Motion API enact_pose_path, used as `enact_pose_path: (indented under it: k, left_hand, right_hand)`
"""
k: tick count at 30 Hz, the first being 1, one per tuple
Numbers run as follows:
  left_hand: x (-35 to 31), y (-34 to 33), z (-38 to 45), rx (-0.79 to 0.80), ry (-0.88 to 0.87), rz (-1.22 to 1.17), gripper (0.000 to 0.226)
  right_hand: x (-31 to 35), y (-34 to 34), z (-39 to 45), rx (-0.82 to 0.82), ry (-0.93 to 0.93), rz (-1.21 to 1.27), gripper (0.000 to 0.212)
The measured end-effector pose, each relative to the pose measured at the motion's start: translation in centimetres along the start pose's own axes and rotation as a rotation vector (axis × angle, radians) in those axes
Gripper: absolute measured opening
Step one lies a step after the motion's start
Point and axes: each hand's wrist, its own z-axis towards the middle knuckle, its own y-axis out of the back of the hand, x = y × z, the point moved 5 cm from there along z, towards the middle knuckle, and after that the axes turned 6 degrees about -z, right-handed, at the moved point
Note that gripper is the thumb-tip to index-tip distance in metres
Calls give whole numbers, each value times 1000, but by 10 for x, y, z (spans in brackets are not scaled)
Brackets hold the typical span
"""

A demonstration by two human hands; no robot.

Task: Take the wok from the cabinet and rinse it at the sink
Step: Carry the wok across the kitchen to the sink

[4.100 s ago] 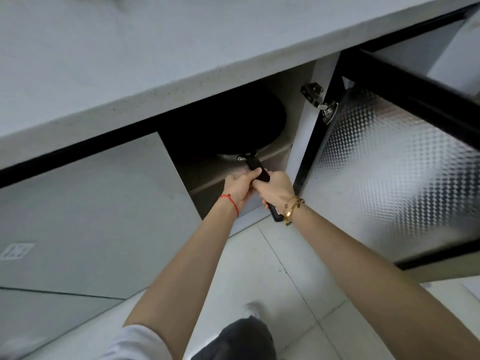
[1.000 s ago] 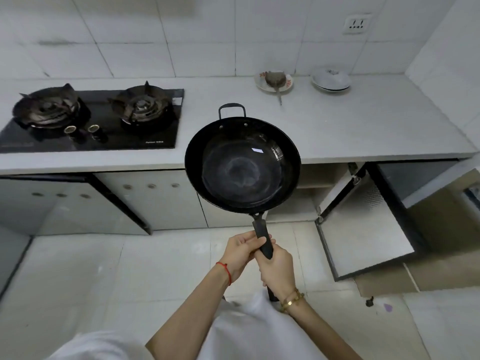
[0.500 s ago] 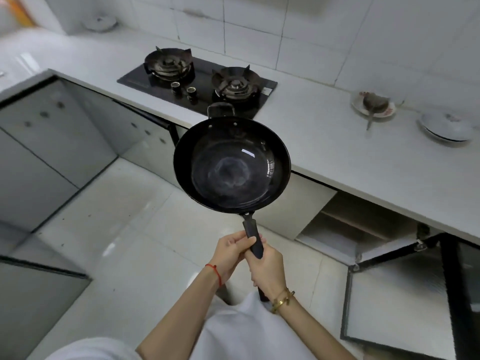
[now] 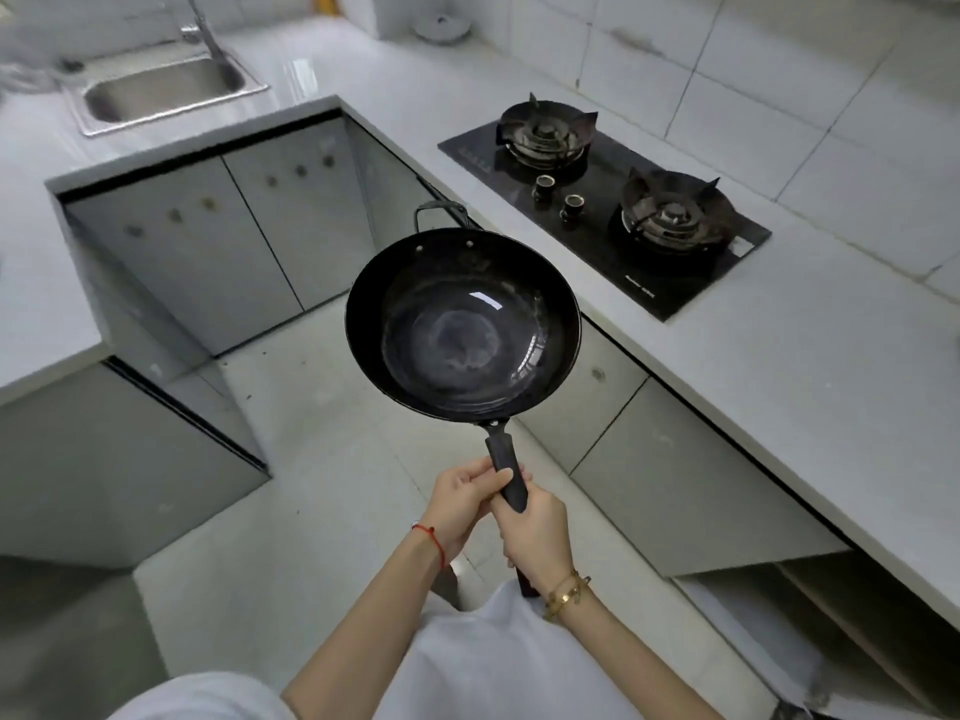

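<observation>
Wok (image 4: 462,324) out, held mid-frame over the floor.
We grip its handle (image 4: 506,467) with left hand (image 4: 460,504) and right hand (image 4: 535,535); sink (image 4: 166,90) upper left.

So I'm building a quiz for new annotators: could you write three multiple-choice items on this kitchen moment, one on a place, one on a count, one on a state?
1. Where is the stainless steel sink?
A. far left, set in the counter
B. right of the stove
C. under the wok

2. How many burners has the black glass gas stove?
A. one
B. two
C. four

3. How is the round black wok held?
A. left hand alone
B. resting on the counter
C. both hands on its long black handle

Answers: 1 A, the basin sits at the far left, in the counter. 2 B, two burner rings show. 3 C, the left hand and the right hand both grip the handle, with the wok in the air over the floor.
</observation>
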Motion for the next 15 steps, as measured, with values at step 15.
enact_pose_path:
  k: [15]
  left_hand:
    - [-186, 127, 116, -113, -131, -2, 29]
  right_hand:
    - [163, -123, 158, 82, 73, 19, 19]
